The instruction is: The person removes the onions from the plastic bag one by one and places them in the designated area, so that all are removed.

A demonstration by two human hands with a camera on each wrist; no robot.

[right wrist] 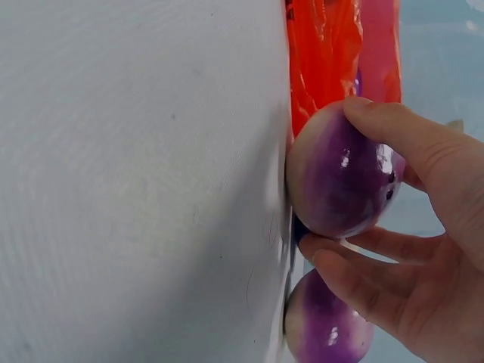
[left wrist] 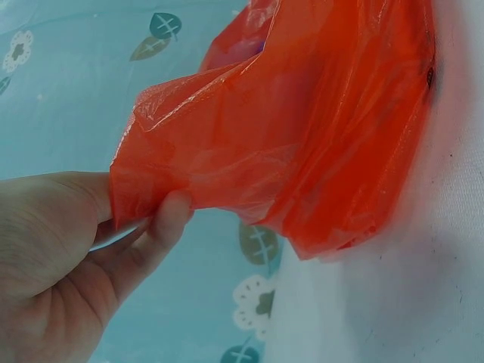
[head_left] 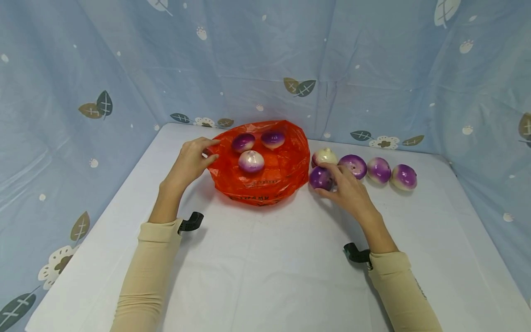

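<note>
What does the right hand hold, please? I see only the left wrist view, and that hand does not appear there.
Observer: The right hand holds a purple vegetable between thumb and fingers.
Operator: Thank you. What shows inside the red bag?
Observer: The head view shows three vegetables in it.
Operator: And outside the bag, besides the held one?
Observer: Four more vegetables are on the white table.

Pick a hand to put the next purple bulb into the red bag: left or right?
Probably the right hand: it grips a purple bulb right beside the red bag. The left hand is across the bag from that bulb, pinching the bag's edge.
</note>
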